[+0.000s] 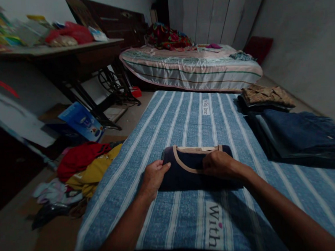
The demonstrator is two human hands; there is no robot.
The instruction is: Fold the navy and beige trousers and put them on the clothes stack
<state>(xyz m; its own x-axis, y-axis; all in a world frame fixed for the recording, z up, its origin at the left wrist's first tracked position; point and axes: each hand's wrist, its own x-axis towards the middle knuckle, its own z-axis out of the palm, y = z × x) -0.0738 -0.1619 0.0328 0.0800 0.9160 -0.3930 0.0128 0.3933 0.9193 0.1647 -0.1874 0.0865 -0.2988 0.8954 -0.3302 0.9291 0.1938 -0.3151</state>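
A folded navy garment with beige trim (pixel 187 166) lies in the middle of a blue-and-white striped mattress sheet (pixel 190 116). My left hand (pixel 154 177) rests on its left edge, fingers curled over the cloth. My right hand (pixel 219 164) lies on its right half, fingers bent and pressing down on the fold near the beige neckline. Both forearms reach in from the bottom of the view.
Folded dark jeans (pixel 297 135) and a tan garment (pixel 265 95) are stacked at the sheet's right side. A heap of red and yellow clothes (pixel 85 165) lies on the floor at left. A second bed (pixel 192 64) stands behind, a sewing table (pixel 65 56) at back left.
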